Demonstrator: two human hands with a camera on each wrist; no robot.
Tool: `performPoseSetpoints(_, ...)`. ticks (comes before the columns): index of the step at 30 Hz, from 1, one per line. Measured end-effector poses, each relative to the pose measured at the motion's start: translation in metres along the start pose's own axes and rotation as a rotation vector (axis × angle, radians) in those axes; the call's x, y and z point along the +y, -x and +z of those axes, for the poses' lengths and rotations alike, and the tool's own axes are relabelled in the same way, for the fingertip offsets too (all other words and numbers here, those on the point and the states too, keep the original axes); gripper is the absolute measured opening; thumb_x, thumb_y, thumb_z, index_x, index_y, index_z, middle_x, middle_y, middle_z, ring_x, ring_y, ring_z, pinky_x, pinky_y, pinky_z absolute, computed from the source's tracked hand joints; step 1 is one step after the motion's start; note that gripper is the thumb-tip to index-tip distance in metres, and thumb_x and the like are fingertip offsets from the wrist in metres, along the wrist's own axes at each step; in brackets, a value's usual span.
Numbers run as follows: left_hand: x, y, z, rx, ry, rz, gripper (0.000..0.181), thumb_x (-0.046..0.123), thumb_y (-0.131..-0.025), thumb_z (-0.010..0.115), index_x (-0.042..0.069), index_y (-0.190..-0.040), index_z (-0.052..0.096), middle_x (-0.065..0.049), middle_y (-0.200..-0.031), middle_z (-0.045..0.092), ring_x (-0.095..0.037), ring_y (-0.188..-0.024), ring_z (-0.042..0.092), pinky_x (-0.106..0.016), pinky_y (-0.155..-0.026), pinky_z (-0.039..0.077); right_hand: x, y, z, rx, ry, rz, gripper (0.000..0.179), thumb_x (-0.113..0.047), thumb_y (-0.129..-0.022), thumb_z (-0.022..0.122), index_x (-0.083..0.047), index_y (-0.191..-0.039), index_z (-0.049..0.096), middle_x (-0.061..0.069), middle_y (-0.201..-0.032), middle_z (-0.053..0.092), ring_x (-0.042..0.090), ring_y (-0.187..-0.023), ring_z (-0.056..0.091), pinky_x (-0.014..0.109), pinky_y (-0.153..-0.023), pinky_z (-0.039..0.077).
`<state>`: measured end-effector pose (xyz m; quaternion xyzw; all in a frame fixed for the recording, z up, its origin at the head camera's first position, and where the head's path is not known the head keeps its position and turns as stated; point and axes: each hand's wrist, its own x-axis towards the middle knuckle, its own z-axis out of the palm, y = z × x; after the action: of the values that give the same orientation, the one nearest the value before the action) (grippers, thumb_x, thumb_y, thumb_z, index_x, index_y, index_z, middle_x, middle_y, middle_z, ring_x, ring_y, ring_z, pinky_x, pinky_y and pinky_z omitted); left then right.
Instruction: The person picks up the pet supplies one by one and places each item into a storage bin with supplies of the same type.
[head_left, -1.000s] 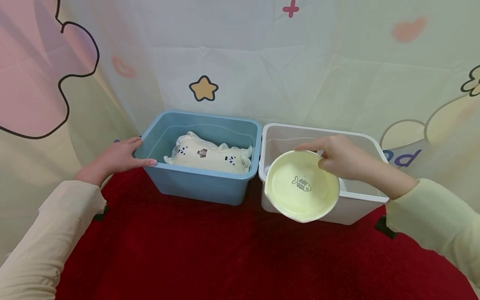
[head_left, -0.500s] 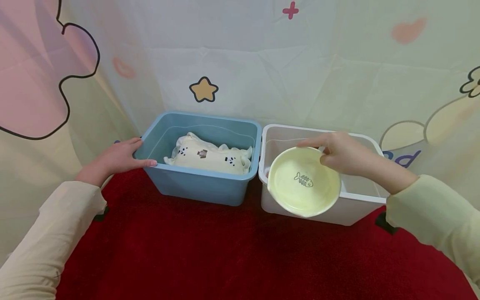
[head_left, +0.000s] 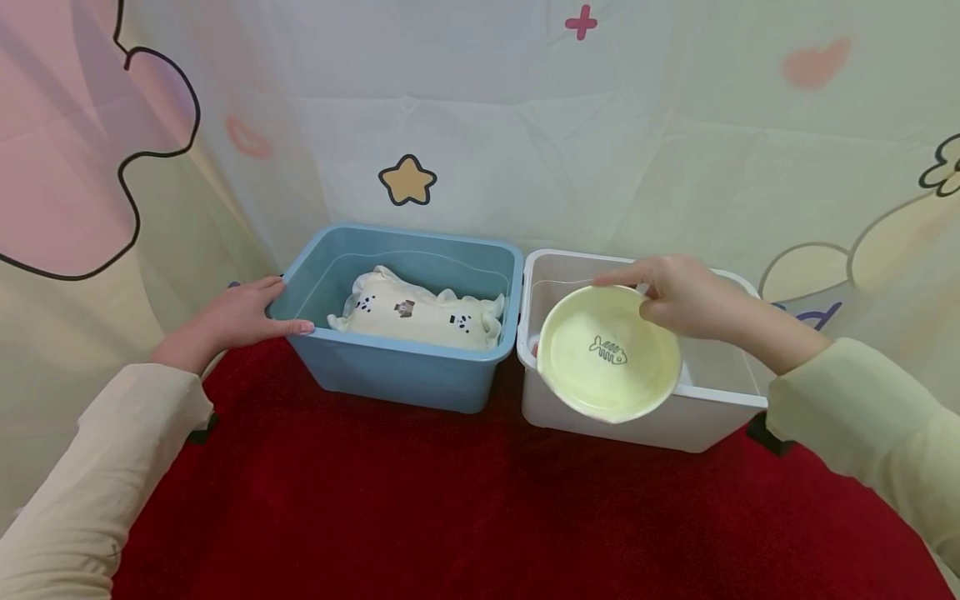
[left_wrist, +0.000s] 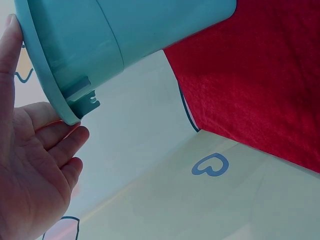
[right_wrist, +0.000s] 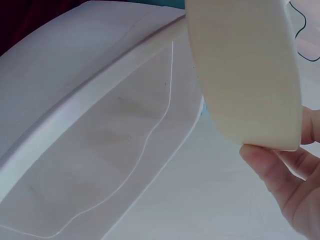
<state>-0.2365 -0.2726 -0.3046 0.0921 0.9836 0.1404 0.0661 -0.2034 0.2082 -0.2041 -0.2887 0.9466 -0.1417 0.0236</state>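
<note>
"Yellow is the colour of that bowl (head_left: 603, 387), a soft, pale yellow. Where is it?"

"Just right of the middle of the frame. It's tipped up, so we see inside it, with a fish-bone drawing (head_left: 608, 350) on the bottom."

"Who has it?"

"The right hand (head_left: 682, 298). The thumb and fingers pinch its top edge. The right wrist view shows the pinch too, at the lower right."

"What's behind the bowl?"

"A white bin (head_left: 697, 421). The bowl hides part of its front rim, and I can't tell if they touch."

"And the left hand (head_left: 232, 318)?"

"It rests on the rim of the blue bin (head_left: 397, 375), left of the middle. The thumb is spread away from the other fingers and lies on the front edge."

"Anything inside there?"

"A cream pillow (head_left: 427, 321) with frilly edges and little animal faces."

"What are the bins standing on?"

"A red cloth (head_left: 450, 517), at the bottom of the frame. A pale curtain (head_left: 495, 142) hangs behind, with a yellow star (head_left: 408, 180) above the blue bin."
</note>
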Motion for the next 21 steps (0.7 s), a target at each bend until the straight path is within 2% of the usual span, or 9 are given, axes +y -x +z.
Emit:
performPoseSetpoints(5,-0.001,0.0,0.0,0.006,-0.002,0.001,0.093,0.061,-0.072,0.057,0.001,-0.137,0.026,-0.024,-0.134,0.032,-0.041,-0.113,0.039,-0.058,-0.085,0.04,0.001,-0.002,0.0,0.021,-0.025,0.021,0.06,0.014,-0.066,0.04,-0.014,-0.115,0.061,0.007,-0.087,0.062,0.009,-0.046,0.019,0.019,-0.041,0.024)
performPoseSetpoints(10,-0.002,0.0,0.001,0.004,-0.001,0.009,0.094,0.061,-0.072,0.057,0.002,-0.138,0.026,-0.024,-0.134,0.033,-0.041,-0.113,0.039,-0.057,-0.086,0.04,0.003,-0.004,-0.001,0.025,-0.042,0.024,0.06,0.013,-0.066,0.041,-0.014,-0.114,0.061,0.009,-0.098,0.063,0.009,-0.047,0.024,0.02,-0.041,0.027)
performPoseSetpoints(21,-0.005,-0.003,0.002,0.001,-0.009,0.001,0.096,0.062,-0.072,0.056,0.0,-0.138,0.024,-0.026,-0.137,0.028,-0.043,-0.117,0.036,-0.06,-0.088,0.037,0.012,-0.01,-0.004,0.018,-0.068,0.048,0.058,0.014,-0.067,0.041,-0.012,-0.116,0.06,0.011,-0.111,0.061,0.01,-0.044,0.027,0.019,-0.04,0.026)
